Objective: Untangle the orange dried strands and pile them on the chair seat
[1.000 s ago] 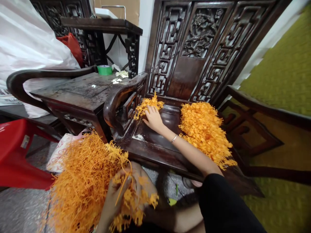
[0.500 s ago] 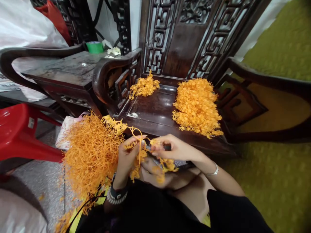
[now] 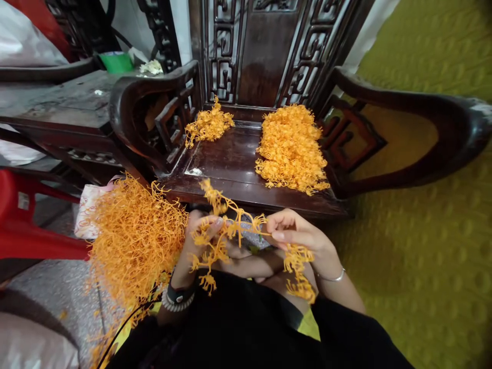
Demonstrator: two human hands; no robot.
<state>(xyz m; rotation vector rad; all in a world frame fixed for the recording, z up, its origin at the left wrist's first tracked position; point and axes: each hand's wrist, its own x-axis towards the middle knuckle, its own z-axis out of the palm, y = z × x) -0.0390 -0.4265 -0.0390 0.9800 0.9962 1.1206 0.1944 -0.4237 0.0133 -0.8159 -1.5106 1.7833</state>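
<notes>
Over my lap, an orange branching strand (image 3: 240, 220) with frilly tufts stretches between my hands. Its branches droop below my left hand (image 3: 197, 233), whose thumb and fingers are closed on it. My right hand (image 3: 298, 236) pinches the strand's right end, and more tufted orange branches (image 3: 298, 264) dangle beneath that palm. Whether these are one piece or several I cannot tell. Close by my left forearm rises a big tangled pile of thin orange strands (image 3: 134, 246). On the chair seat (image 3: 234, 164) ahead lie a small orange heap (image 3: 209, 123) and a larger layered stack (image 3: 292, 148).
The dark carved wooden chair has curved arms (image 3: 130, 97) on both sides. To its left stands a wooden side table (image 3: 57, 102) with a roll of green tape (image 3: 116, 62). A red plastic stool (image 3: 34, 220) is at the left edge, near a white patterned bag (image 3: 87, 210).
My hands have moved apart, my right hand shifting rightward, and the strand is now drawn out between them. The view has turned slightly to the right.
</notes>
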